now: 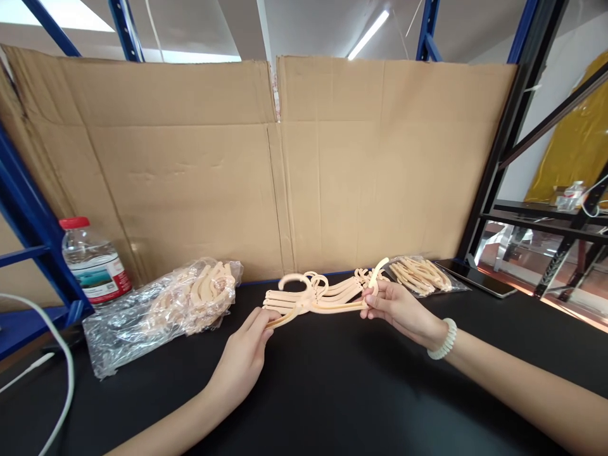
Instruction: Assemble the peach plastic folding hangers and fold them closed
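A beige plastic clothes hanger [304, 304] is held up over the black table, its hook curving to the left. My left hand [247, 345] pinches the hanger's left end between thumb and fingers. My right hand [396, 310], with a pale beaded bracelet on the wrist, is closed at the hanger's right end. A curved beige piece [377, 272] sticks up from the right fingers; whether it joins the hanger I cannot tell. Just behind lie several more beige hangers [339, 291], partly hidden by the held one.
A clear plastic bag of beige hanger parts [190, 301] lies left, beside a red-capped water bottle [95, 263]. Another bag of thin beige parts [420, 275] and a dark phone [475, 278] lie right. A cardboard wall [199, 177] stands behind; a white cable [66, 361] runs along the left.
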The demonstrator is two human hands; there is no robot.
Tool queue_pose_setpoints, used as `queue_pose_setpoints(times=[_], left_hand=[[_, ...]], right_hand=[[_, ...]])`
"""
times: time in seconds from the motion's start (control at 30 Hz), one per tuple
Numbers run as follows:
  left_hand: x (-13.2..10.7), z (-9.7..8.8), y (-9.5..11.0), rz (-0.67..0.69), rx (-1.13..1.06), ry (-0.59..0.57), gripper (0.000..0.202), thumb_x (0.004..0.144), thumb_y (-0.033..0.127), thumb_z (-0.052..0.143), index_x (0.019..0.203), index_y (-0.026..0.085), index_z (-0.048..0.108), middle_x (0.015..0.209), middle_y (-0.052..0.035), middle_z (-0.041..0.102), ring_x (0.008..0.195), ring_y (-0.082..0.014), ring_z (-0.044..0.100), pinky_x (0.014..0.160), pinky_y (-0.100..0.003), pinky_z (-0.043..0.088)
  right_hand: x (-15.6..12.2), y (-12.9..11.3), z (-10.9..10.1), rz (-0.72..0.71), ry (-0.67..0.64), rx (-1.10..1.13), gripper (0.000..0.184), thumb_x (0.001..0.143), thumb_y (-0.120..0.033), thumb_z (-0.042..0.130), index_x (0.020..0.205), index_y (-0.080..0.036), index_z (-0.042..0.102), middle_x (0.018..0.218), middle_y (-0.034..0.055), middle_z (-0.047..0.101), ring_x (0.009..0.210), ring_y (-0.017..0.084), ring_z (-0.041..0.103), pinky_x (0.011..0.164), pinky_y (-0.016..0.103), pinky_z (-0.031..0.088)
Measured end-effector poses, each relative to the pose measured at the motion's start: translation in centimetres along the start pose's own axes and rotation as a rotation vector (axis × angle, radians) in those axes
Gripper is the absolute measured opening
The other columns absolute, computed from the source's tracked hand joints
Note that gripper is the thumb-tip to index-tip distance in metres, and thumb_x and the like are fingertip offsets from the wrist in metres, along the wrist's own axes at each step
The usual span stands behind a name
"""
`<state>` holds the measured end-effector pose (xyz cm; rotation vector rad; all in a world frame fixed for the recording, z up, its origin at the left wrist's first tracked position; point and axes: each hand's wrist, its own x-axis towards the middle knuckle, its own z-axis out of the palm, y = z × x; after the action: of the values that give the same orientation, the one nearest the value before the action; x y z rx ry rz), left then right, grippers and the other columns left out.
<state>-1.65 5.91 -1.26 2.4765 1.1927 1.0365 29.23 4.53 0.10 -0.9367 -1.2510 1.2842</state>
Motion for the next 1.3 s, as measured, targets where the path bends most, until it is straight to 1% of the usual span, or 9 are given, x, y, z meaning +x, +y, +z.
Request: queue_pose_setpoints(times=[0.17,0.47,0.6,0.73,0.9,0.97,1.1,1.17,1.3], left_hand=[[-0.1,-0.1,0.1,0.020,-0.004,-0.030,0.023,0.099,0.023,0.033,0.108,0.027,0.054,0.098,-0.0023,0.060,0.088,-0.0189,0.060,0.078,-0.028,0.047],[-0.1,-0.1,0.0,-0.049,-0.046,-0.055,0.024,0.099,0.027,0.034,0.109,0.025,0.055,0.099,-0.0029,0.061,0.090,-0.0204,0.059,0.079,-0.030,0.045],[0.0,0.0,-0.1,-0.050,-0.035,-0.038,0.024,0.098,0.029,0.034,0.108,0.024,0.055,0.096,-0.0029,0.061,0.085,-0.0206,0.059,0.075,-0.030,0.046],[-0.1,0.0,-0.2,-0.046,-0.011,-0.011,0.024,0.098,0.030,0.034,0.107,0.023,0.055,0.095,-0.0036,0.062,0.085,-0.0211,0.060,0.077,-0.032,0.047],[-0.1,0.0,0.0,-0.074,-0.013,-0.004,0.022,0.097,0.033,0.038,0.110,0.024,0.053,0.104,-0.0052,0.062,0.091,-0.0224,0.061,0.079,-0.034,0.049],[-0.1,-0.1,0.2,-0.106,-0.038,-0.009,0.021,0.097,0.035,0.040,0.110,0.024,0.051,0.105,-0.0049,0.061,0.087,-0.0214,0.062,0.075,-0.033,0.049],[0.0,-0.7,0.4,-0.103,0.025,-0.049,0.013,0.096,0.034,0.040,0.095,0.024,0.048,0.085,0.0004,0.059,0.070,-0.0177,0.059,0.065,-0.030,0.046],[-0.1,-1.0,0.5,-0.049,0.114,-0.104,0.011,0.096,0.030,0.040,0.091,0.023,0.046,0.079,0.0014,0.056,0.065,-0.0171,0.055,0.062,-0.029,0.043],[-0.1,-1.3,0.9,0.135,0.212,-0.246,0.016,0.097,0.023,0.035,0.087,0.021,0.048,0.084,-0.0015,0.057,0.073,-0.0189,0.054,0.068,-0.031,0.041]], right_hand=[[0.0,0.4,0.2,-0.021,0.063,0.034,0.040,0.064,-0.042,0.087,0.076,-0.017,0.059,0.070,-0.0030,0.060,0.063,0.011,0.062,0.063,0.026,0.051],[-0.1,1.1,0.0,0.037,0.093,0.098,0.036,0.062,-0.038,0.089,0.072,-0.018,0.060,0.076,-0.0017,0.063,0.076,0.015,0.067,0.083,0.033,0.054],[-0.2,0.6,-0.3,0.024,0.069,0.080,0.030,0.066,-0.035,0.087,0.081,-0.019,0.066,0.087,0.0008,0.065,0.082,0.015,0.064,0.082,0.031,0.053],[0.2,-0.5,-1.9,-0.095,0.075,0.054,0.028,0.073,-0.034,0.082,0.096,-0.024,0.070,0.093,-0.0003,0.063,0.081,0.012,0.056,0.071,0.025,0.049],[1.1,-2.4,-5.7,-0.094,0.053,-0.004,0.022,0.071,-0.039,0.083,0.078,-0.022,0.069,0.068,-0.0033,0.056,0.064,0.011,0.051,0.063,0.027,0.046],[1.2,-3.2,-7.0,-0.036,0.004,-0.111,0.025,0.066,-0.036,0.086,0.078,-0.021,0.070,0.070,-0.0011,0.061,0.065,0.012,0.055,0.065,0.029,0.047],[1.0,-4.2,-8.1,0.070,-0.229,-0.605,0.032,0.064,-0.044,0.083,0.083,-0.021,0.074,0.078,0.0028,0.069,0.068,0.017,0.061,0.068,0.033,0.050],[0.9,-4.3,-8.1,0.091,-0.339,-0.742,0.029,0.066,-0.045,0.081,0.079,-0.020,0.074,0.076,0.0030,0.070,0.069,0.018,0.062,0.067,0.033,0.049],[0.7,-4.0,-7.9,0.117,-0.503,-0.933,0.025,0.075,-0.043,0.073,0.079,-0.018,0.073,0.070,0.0029,0.068,0.063,0.016,0.059,0.060,0.029,0.046]])
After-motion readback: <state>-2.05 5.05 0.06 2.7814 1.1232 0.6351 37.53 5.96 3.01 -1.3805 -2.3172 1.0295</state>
